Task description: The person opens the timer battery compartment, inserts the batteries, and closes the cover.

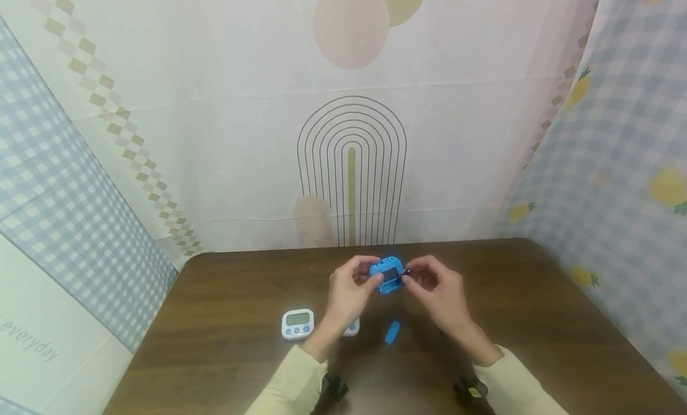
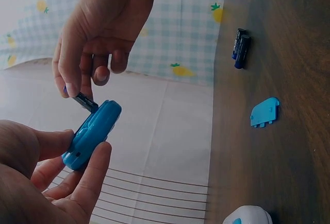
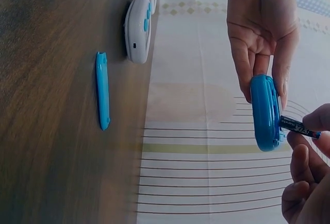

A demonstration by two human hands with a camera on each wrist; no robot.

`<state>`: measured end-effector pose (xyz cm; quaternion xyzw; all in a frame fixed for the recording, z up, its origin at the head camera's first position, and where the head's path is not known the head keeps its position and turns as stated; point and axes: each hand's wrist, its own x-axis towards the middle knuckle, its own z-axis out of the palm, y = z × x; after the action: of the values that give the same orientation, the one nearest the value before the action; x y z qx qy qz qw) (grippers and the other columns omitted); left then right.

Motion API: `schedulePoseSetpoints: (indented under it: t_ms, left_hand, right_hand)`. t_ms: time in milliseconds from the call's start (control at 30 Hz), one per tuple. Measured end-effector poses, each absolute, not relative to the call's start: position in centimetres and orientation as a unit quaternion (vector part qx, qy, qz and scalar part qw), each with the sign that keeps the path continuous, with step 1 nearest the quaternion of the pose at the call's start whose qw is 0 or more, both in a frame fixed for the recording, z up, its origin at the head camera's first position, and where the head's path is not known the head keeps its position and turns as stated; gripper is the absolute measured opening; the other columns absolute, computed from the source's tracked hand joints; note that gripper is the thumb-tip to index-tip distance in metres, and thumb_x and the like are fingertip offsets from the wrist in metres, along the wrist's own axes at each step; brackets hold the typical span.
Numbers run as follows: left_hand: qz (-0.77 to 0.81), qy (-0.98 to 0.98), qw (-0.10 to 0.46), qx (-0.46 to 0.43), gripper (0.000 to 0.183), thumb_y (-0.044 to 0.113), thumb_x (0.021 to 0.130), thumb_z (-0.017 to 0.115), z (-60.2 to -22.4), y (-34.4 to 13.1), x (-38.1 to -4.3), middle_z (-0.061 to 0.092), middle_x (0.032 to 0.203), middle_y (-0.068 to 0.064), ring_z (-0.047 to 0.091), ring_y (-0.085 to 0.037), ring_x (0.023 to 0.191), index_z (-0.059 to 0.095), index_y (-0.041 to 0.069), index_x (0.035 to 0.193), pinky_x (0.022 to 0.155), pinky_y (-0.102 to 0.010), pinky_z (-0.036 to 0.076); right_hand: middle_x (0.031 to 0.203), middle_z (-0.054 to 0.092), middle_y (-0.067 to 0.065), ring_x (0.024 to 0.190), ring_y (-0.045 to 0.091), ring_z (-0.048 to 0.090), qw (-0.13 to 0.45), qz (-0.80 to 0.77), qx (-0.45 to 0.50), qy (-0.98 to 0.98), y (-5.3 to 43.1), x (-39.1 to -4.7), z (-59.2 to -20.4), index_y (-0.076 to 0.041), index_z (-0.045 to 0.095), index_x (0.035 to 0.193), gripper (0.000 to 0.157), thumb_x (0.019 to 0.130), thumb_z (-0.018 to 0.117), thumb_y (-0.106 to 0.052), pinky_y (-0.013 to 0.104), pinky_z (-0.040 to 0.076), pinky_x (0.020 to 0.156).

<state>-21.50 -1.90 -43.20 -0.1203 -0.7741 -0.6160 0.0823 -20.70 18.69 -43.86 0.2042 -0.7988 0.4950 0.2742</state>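
Over the wood-grain table point(image 1: 225, 325), the left hand point(image 1: 346, 293) pinches a blue timer point(image 2: 97, 134); the right hand point(image 1: 441, 291) pinches a cylindrical battery point(image 3: 293, 124) against it. That slight fingertip hold could, I'd say, let the battery slip.

Dk brown wood-grain table point(image 1: 542, 319), round-cornered at far end; white cloth point(image 1: 241, 152) bhd, printed w/ line arch point(image 1: 351, 176) & pink circle point(image 1: 351, 27); blue-white gingham cloth point(image 1: 64, 194) on L, pineapple-print check cloth point(image 1: 617, 182) on R
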Motion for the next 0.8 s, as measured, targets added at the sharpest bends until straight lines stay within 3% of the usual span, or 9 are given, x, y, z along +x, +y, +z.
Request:
schedulePoseSetpoints:
  t_ms: [333,600,800]
  left_hand:
    - [-0.617,-0.772,0.088,-0.127,0.029,0.015,0.099,0.077,-43.15,-1.92,-21.43,0.078,0.115,-0.004,0.075,-0.021,0.102,0.073,0.012,0.127,0.083,-0.029,0.065]
    - [-0.624,-0.766,0.088,-0.127,0.026,0.014,0.099,0.076,-42.99,-1.87,-21.38,0.078,0.114,-0.006,0.075,-0.022,0.100,0.073,0.013,0.126,0.079,-0.028,0.065]
    - [-0.626,-0.764,0.088,-0.126,0.025,0.013,0.099,0.076,-43.08,-1.83,-21.36,0.078,0.112,-0.007,0.076,-0.022,0.098,0.074,0.013,0.124,0.077,-0.027,0.065]
  right_hand:
    - [0.088,0.071,0.002,0.072,0.012,0.058,0.314,0.471,0.250,-0.785,18.49,-20.91,-44.25,-0.006,0.076,0.105,0.032,0.080,0.085,0.011,0.026,0.052,0.061]
    - [0.096,0.075,0.000,0.078,0.016,0.066,0.309,0.455,0.298,-0.780,18.46,-21.02,-44.10,-0.011,0.077,0.102,0.030,0.082,0.085,0.009,0.019,0.058,0.069]
    - [0.096,0.075,0.002,0.081,0.015,0.069,0.304,0.461,0.314,-0.772,18.33,-21.17,-44.46,-0.010,0.077,0.101,0.029,0.081,0.085,0.010,0.021,0.061,0.072]
